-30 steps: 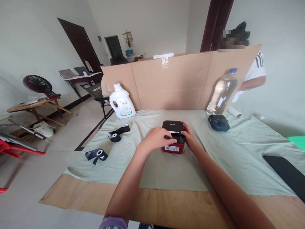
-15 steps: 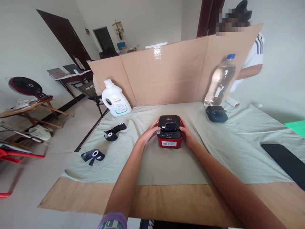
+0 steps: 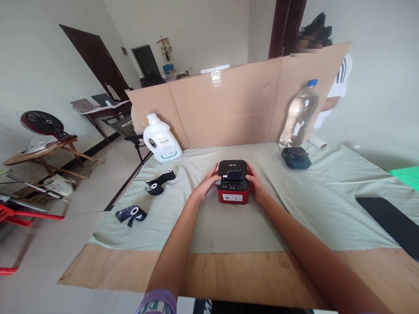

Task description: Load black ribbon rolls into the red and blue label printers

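A small red printer with a black top [image 3: 233,181] stands on the pale green cloth [image 3: 294,205] in the middle of the table. My left hand [image 3: 207,183] presses against its left side, fingers curved round the edge. Against its right side rests my right hand [image 3: 255,185], gripping it likewise. A dark roll shows in the slot on the printer's top. Two black ribbon rolls, one [image 3: 159,182] nearer the printer and one [image 3: 131,213] near the cloth's left edge, lie to my left.
A white detergent jug [image 3: 162,140] and a clear water bottle [image 3: 298,115] stand before a cardboard screen [image 3: 229,104]. A dark blue device [image 3: 296,158] lies by the bottle. A black flat object [image 3: 389,222] lies at right. A person stands behind the screen.
A second ago my left hand lay over the printer's top; it has since slid to the left side. Both hands now clasp the printer's sides, and the view has shifted slightly.
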The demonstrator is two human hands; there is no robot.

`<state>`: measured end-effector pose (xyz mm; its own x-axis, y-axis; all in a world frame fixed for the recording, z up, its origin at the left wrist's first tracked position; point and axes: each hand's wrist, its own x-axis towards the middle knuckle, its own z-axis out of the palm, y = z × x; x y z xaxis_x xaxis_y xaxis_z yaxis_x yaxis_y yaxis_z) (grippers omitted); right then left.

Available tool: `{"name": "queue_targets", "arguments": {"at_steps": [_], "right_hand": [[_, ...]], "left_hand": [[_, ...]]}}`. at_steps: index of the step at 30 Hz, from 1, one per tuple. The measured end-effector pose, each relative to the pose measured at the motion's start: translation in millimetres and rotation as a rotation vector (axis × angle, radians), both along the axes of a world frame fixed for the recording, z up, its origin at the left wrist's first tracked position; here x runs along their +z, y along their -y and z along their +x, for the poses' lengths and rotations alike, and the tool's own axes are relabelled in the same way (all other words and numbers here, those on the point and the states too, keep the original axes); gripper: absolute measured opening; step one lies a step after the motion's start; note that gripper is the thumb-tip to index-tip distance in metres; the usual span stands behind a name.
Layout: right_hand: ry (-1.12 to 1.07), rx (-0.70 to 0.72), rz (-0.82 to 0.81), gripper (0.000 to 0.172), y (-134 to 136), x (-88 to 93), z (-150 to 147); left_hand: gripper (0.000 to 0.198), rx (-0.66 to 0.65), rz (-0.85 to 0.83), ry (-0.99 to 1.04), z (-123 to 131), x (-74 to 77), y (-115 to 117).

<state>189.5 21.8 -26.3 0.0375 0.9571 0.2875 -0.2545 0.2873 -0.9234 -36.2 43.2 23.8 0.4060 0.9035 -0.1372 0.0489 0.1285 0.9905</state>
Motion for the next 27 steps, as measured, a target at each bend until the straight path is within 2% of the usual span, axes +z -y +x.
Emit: {"name": "queue_targets", "arguments": {"at_steps": [7, 9, 12, 14, 16, 18, 20, 22, 24, 27], "right_hand": [[-0.036, 0.014, 0.001, 0.067, 1.8, 2.1, -1.4], [-0.001, -0.063, -0.01, 0.064, 5.3, 3.3, -2.2], [0.141, -0.259, -0.059, 0.058, 21.0, 7.0, -1.2], [0.233, -0.265, -0.038, 0.056, 37.4, 9.0, 1.1], [0.326, -0.154, 0.018, 0.061, 53.6, 9.0, 2.5], [0.444, -0.092, 0.049, 0.079, 64.4, 7.1, 0.1], [0.547, -0.135, 0.047, 0.095, 67.5, 4.8, -6.8], [0.578, -0.202, 0.046, 0.1, 64.9, 3.2, -16.4], [0.569, -0.229, 0.045, 0.101, 60.8, 2.6, -25.0], [0.577, -0.236, 0.009, 0.1, 57.3, 2.7, -30.4]], "left_hand": [[0.076, -0.039, 0.003, 0.006, -1.3, 5.8, 0.9], [0.073, -0.038, -0.007, 0.0, -1.0, 10.9, 2.4], [0.058, -0.001, -0.035, -0.063, -1.6, 19.3, 8.7], [0.049, 0.039, -0.033, -0.099, -1.9, 20.5, 17.4], [0.047, 0.068, 0.005, -0.057, -1.4, 14.9, 29.0], [0.053, 0.062, 0.062, 0.042, -0.1, 3.5, 40.8], [0.057, 0.048, 0.115, 0.117, 0.1, -8.7, 49.9], [0.056, 0.061, 0.174, 0.116, -4.2, -16.0, 54.1], [0.051, 0.118, 0.261, 0.011, -17.3, -15.6, 51.7], [0.043, 0.322, 0.436, -0.335, -57.4, -3.1, 34.1]]}}
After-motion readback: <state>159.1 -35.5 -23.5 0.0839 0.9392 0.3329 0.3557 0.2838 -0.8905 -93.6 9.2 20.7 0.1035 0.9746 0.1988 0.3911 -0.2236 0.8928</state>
